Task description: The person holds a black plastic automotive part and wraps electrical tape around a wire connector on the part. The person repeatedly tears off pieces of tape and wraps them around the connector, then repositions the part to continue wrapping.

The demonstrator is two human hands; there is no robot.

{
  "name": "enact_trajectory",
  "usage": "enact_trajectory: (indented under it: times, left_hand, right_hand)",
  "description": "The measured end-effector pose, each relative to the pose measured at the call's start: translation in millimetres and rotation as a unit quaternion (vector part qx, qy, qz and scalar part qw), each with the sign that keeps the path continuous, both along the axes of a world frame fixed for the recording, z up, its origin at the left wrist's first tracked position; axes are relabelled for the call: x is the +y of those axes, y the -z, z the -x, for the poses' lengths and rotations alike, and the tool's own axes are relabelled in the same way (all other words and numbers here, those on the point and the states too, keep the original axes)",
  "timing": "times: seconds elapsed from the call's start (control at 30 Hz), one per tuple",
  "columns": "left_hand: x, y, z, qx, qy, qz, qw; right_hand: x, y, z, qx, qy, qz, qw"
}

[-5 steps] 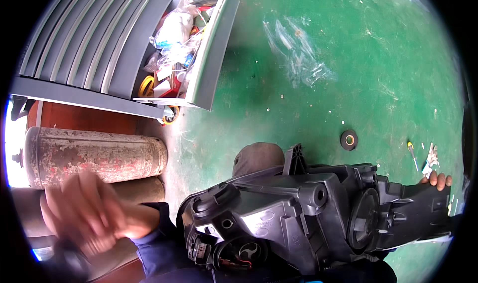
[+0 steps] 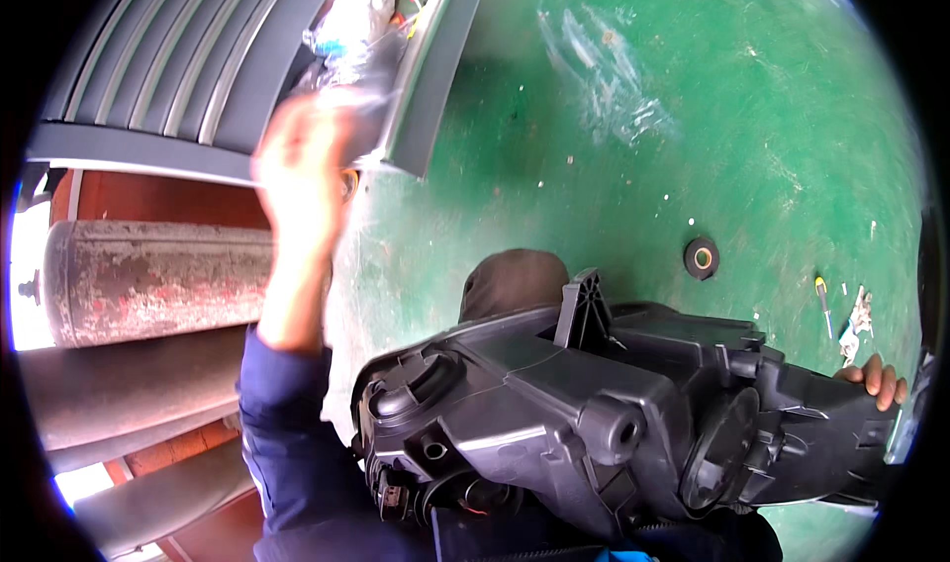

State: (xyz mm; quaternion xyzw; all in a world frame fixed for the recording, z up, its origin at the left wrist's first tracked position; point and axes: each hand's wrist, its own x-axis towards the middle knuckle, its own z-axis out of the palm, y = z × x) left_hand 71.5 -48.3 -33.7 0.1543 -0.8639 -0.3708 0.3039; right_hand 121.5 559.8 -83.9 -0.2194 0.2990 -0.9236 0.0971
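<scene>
A large black plastic car headlight housing (image 2: 524, 364) lies across my lap, its back with round covers and a socket facing up. My right hand (image 2: 876, 381) grips its far right end; only the fingertips show over the edge. My left hand (image 2: 307, 161) is stretched out at the front corner of an open grey drawer (image 2: 435, 97). Motion smears its fingers, so I cannot make out whether they hold anything. Inside the drawer lie clear plastic bags (image 2: 361, 13) and other small items, partly covered by the hand.
A grey drawer cabinet (image 2: 168, 47) stands at the upper left. Below it lie a worn gas cylinder (image 2: 158, 280) and more cylinders. On the green floor are a black tape roll (image 2: 702, 258), a screwdriver (image 2: 824, 305) and a crumpled white scrap (image 2: 856, 327). A brown rounded thing (image 2: 515, 280) sits behind the housing.
My left hand has swung up and to the right, from over the cylinders to the drawer. My right hand stays on the housing's end. The view has shifted slightly.
</scene>
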Motion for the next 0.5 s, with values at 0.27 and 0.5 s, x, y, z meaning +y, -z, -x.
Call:
enact_trajectory:
  times: [0.27,0.5]
  left_hand:
    - [41,183,58,-0.215,0.246,0.184,0.927]
    - [12,175,35,-0.497,0.37,-0.075,0.781]
  right_hand:
    - [15,-16,-12,-0.041,-0.064,-0.015,0.997]
    - [-11,-22,-20,-0.018,-0.015,-0.009,1.0]
